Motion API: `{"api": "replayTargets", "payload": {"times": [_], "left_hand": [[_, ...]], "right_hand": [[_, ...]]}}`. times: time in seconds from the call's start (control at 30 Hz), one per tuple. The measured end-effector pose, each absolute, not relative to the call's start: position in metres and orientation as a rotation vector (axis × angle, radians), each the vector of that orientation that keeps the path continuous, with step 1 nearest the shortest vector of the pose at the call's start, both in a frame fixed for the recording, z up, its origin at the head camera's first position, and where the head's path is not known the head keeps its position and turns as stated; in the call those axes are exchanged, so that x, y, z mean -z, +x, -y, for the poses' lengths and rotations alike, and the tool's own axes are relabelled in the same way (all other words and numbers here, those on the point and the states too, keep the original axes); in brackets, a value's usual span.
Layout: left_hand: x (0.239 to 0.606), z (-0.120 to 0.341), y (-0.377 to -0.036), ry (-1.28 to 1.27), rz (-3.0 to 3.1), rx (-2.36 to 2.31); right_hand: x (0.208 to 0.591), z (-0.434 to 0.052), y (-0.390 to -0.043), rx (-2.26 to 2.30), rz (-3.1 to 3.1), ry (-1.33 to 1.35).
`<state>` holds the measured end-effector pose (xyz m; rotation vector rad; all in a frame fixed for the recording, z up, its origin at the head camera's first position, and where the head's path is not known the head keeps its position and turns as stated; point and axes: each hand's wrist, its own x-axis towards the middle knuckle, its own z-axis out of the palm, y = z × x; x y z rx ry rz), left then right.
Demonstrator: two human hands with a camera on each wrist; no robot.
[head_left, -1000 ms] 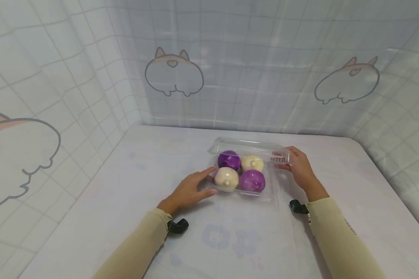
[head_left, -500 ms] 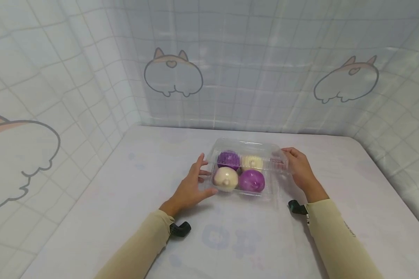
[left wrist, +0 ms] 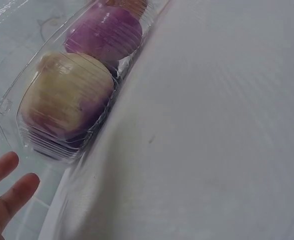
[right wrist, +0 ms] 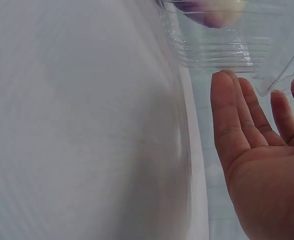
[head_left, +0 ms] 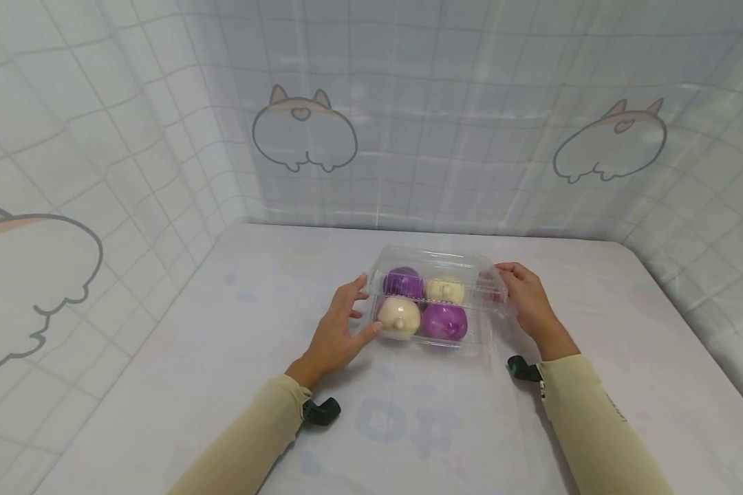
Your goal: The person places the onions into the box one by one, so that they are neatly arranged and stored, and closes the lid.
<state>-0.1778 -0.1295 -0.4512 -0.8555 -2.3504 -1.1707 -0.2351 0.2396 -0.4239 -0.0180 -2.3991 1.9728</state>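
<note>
A clear plastic clamshell box [head_left: 481, 331] lies on the table, holding several round onion-like pieces. In front are a cream one [head_left: 399, 320] and a glossy purple one [head_left: 444, 323]; behind them sit a darker purple one [head_left: 404, 283] and another cream one [head_left: 444, 291]. The hinged lid [head_left: 436, 260] slants partway down over the rear pair. My right hand [head_left: 532, 304] pinches the lid's right edge between thumb and finger, its other fingers [right wrist: 227, 112] extended beside the box. Spread and relaxed, my left hand [head_left: 336, 335] stands at the box's left side, thumb near the front cream piece.
The white table [head_left: 248, 426] carries a pale printed cloth. Gridded white curtains [head_left: 458, 137] with cartoon animals hang behind and on both sides. A dark wrist camera [head_left: 322, 411] sits on the left wrist, another camera [head_left: 523, 368] on the right.
The lid has come down and forward over the rear pieces, led by my right hand. My left fingers rose and spread by the box's left side; the box itself stays put.
</note>
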Motion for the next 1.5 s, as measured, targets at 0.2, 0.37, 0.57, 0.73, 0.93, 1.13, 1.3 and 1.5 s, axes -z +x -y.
{"api": "replayTargets", "payload": {"times": [0.2, 0.37, 0.57, 0.73, 0.93, 1.13, 1.3, 1.5], "left_hand": [[0.451, 0.132, -0.179, -0.884, 2.291, 1.175], [0.451, 0.134, -0.177, -0.901, 2.273, 1.195], [0.453, 0.136, -0.179, -0.912, 2.219, 1.209], [0.454, 0.137, -0.18, -0.865, 2.21, 1.22], [0.453, 0.139, -0.18, -0.768, 2.262, 1.223], [0.452, 0.137, -0.18, -0.743, 2.288, 1.222], [0.451, 0.136, -0.178, -0.673, 2.348, 1.27], [0.45, 0.132, -0.174, -0.617, 2.386, 1.303]], "right_hand": [[0.423, -0.239, -0.235, -1.936, 2.476, -0.008], [0.42, -0.236, -0.232, -1.891, 2.547, -0.059], [0.417, -0.236, -0.224, -1.9, 2.561, -0.08], [0.417, -0.241, -0.215, -1.939, 2.59, -0.075], [0.416, -0.243, -0.208, -1.958, 2.612, -0.04], [0.417, -0.243, -0.202, -1.942, 2.629, -0.055], [0.418, -0.242, -0.196, -1.903, 2.657, -0.066], [0.418, -0.243, -0.188, -1.901, 2.668, -0.048]]}}
